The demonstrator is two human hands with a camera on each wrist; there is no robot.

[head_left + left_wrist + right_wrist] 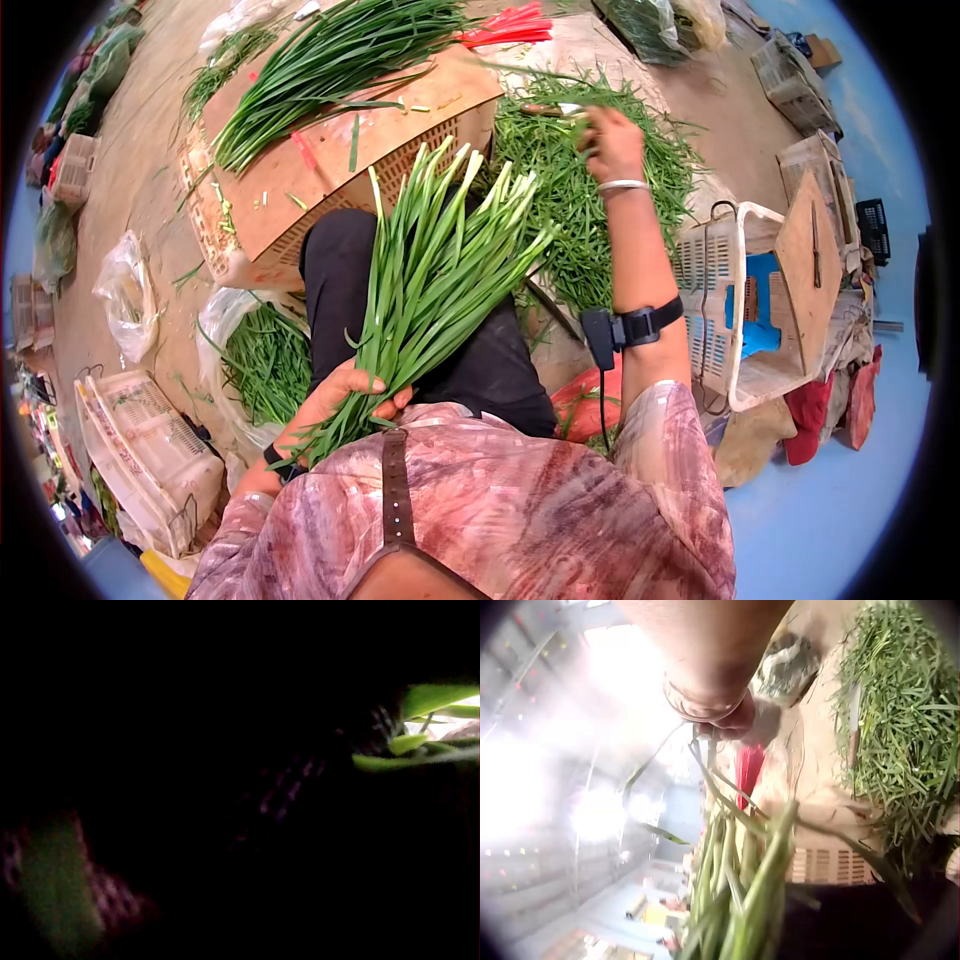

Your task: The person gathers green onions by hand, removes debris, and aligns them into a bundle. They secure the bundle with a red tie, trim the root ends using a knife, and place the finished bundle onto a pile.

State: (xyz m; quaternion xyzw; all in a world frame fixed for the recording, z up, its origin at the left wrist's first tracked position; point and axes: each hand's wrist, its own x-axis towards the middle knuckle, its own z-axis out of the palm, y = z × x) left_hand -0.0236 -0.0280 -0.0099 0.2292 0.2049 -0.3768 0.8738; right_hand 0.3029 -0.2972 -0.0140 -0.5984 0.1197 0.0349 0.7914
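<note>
The floor lay beneath everything. On it, beyond the person's lap, a board rested on a slatted crate, and a broad heap of loose greens spread just beside them to the right. A white crate sat farther right, its opening showing something blue. Long green leaves lay across the board. Above the dark trousers was a smaller bundle of green stalks, its pale ends pointing away from the body. A clear plastic bag of greens stood at the left thigh. Red strips lay beside the long leaves at the board's far edge. The left hand gripped the bundle near its leafy end, fingers curled round it. The right hand, blurred and raised over the heap, pinched a few thin leaves, which hung from its fingers. A knife lay on the heap, apart from that hand.
</note>
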